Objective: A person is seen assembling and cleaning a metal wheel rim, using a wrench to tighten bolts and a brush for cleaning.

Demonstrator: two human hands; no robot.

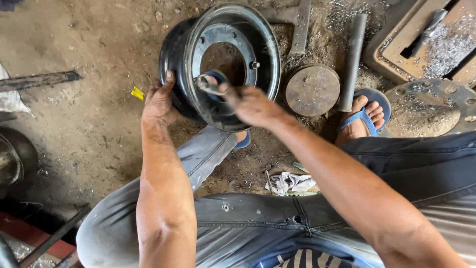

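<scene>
A black wheel rim [220,64] stands tilted on a dirt floor [94,124] strewn with metal shavings. The left hand [159,101] grips the rim's outer edge, fingers wrapped behind it, thumb up on the wall. The right hand [250,104] has its fingers pinched around a small metal tool [207,84] that reaches into the rim's hollow. Just beyond the right fingers lie a round metal disc [312,90] and a dark bar [352,59]. Below them a crumpled rag [290,182] lies between the legs.
</scene>
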